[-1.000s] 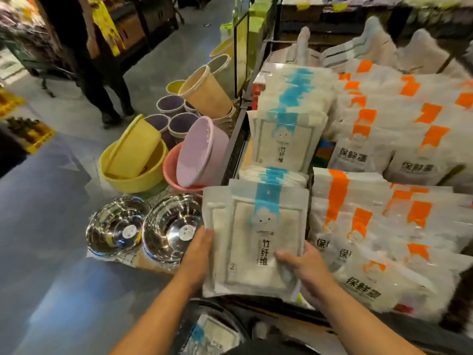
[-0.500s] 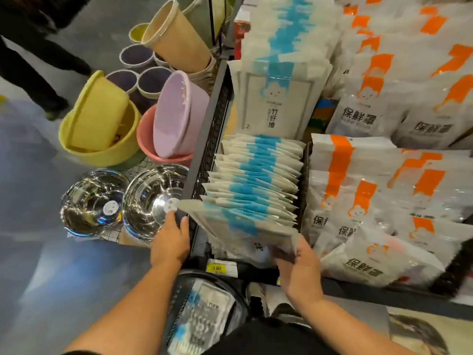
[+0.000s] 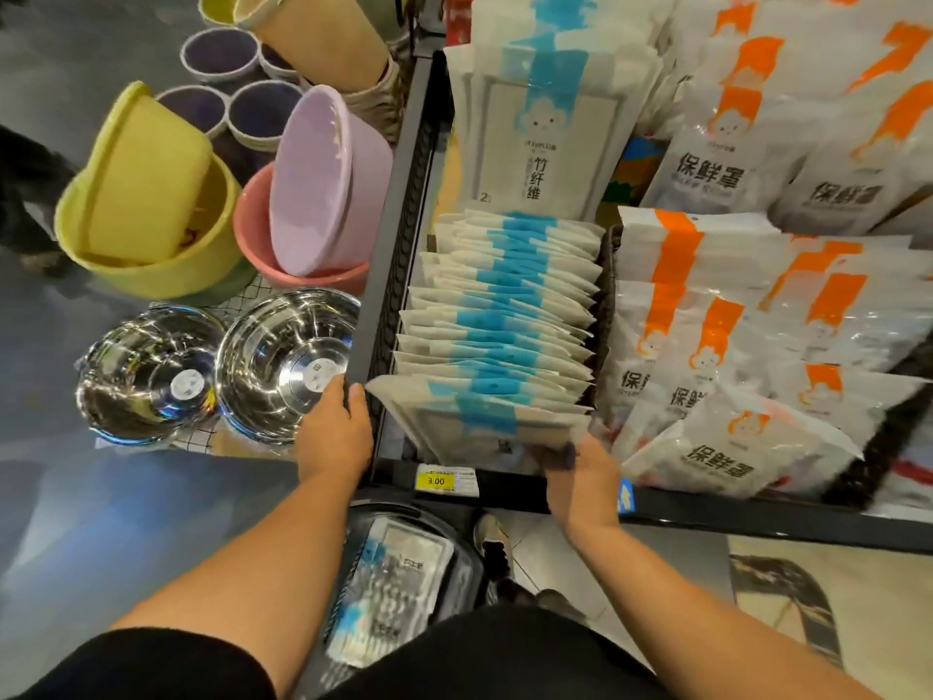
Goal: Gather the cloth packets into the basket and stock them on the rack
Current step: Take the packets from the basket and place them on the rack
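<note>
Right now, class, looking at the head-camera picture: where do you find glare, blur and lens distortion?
Head view: glare streaks the steel bowls; wide-angle distortion tilts the rack edge; orange-striped packets at far right look smeared; cloth packets at centre are sharp; the basket below sits dim.

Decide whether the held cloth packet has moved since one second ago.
Yes: the packet has tipped down from upright, lowering toward the price tag.

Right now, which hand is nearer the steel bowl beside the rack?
Left. The left hand is at the rack's front left corner, right beside the steel bowl. The right hand grips the front cloth packet's far corner, across the packet from it.
</note>
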